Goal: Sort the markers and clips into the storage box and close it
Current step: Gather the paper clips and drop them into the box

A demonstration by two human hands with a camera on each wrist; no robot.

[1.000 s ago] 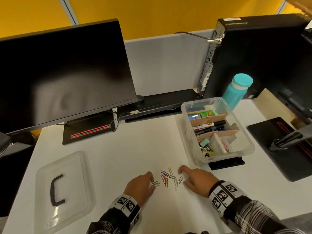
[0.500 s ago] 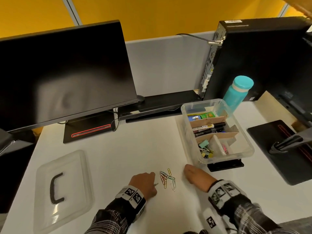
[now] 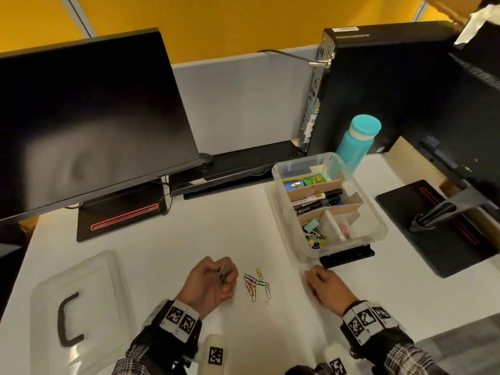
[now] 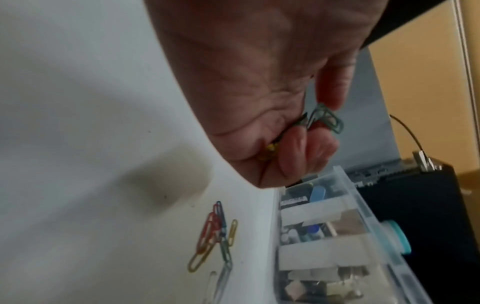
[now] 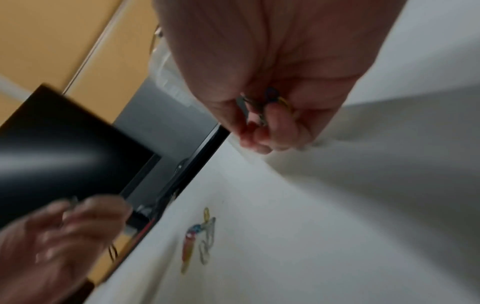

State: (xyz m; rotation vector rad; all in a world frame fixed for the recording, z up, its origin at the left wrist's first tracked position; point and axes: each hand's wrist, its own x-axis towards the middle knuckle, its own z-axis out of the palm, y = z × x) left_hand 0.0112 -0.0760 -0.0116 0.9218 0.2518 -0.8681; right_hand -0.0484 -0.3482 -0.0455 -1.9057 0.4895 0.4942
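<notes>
Both our hands have lifted off the pile; left hand (image 3: 209,280) and right hand (image 3: 328,289) each pinch paper clips (image 4: 324,121); loose clips (image 3: 257,284) lie between them on the worktop (image 3: 216,234); next, carry to the storage box (image 3: 378,234) at two o'clock.

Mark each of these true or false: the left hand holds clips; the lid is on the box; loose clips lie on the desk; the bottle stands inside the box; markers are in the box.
1. The left hand holds clips. True.
2. The lid is on the box. False: it lies on the desk, left of both hands.
3. Loose clips lie on the desk. True.
4. The bottle stands inside the box. False: behind it.
5. Markers are in the box. True.
</notes>
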